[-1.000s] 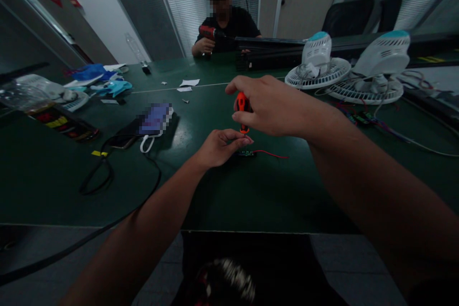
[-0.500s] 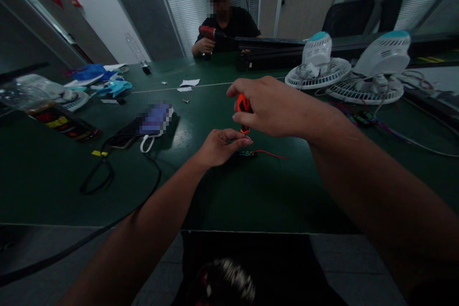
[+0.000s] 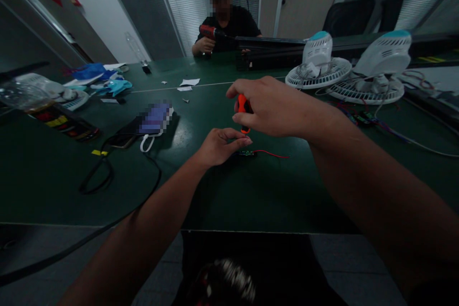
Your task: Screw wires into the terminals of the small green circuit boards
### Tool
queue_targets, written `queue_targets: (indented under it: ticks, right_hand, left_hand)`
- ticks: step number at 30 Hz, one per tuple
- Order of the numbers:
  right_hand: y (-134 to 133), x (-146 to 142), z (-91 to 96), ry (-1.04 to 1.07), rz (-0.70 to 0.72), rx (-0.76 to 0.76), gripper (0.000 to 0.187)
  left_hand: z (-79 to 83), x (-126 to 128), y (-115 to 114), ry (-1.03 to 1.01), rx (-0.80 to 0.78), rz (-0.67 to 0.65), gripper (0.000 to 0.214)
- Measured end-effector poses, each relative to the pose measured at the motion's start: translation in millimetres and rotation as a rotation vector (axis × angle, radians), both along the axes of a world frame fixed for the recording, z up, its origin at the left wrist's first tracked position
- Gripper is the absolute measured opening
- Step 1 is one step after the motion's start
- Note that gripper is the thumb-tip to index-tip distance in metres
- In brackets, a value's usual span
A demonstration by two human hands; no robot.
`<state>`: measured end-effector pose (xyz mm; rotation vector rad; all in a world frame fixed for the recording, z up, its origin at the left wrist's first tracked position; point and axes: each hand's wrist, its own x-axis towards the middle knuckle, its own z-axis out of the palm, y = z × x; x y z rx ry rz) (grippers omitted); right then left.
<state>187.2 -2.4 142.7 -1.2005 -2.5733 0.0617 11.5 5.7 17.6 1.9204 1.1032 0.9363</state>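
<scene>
Screwdriver [image 3: 244, 105], clasped in my right grip [image 3: 274, 105] beyond the desk's near edge [image 3: 251, 230], could skid if tilted. My left grip [image 3: 221, 146], pinched just beneath, contents unclear, risks a jab.

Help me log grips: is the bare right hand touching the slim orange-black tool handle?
Touching: the head view shows the bare right hand gripping the slim orange-black tool handle, its thumb across it.

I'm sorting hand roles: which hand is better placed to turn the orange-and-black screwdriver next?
Right, probably: the right hand grips the upright screwdriver, while the left hand pinches close to its lower end, near the green circuit board.
</scene>
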Motion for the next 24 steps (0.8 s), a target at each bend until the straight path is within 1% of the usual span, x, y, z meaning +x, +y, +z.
queue_targets:
  ticks: [5,11,17,20,24]
  right_hand:
    - [-0.5,0.3,0.5,-0.01,-0.003,-0.01,0.047]
    - [-0.7,0.2,1.2,0.001,0.022,-0.005,0.046]
    - [0.0,0.3,-0.2,0.0,0.002,-0.011,0.046]
    - [0.5,0.4,-0.8,0.001,0.014,0.008,0.046]
    - [0.6,0.6,-1.0,-0.003,0.02,0.015,0.045]
  left_hand:
    - [1.9,0.0,-0.4,0.018,0.007,-0.001,0.013]
    - [0.2,0.1,0.1,0.016,0.012,0.01,0.013]
    - [0.4,-0.5,0.4,0.027,0.04,0.015,0.014]
    - [0.9,-0.4,0.2,0.047,0.026,0.031,0.017]
    - [0.8,0.4,-0.6,0.023,0.028,0.031,0.019]
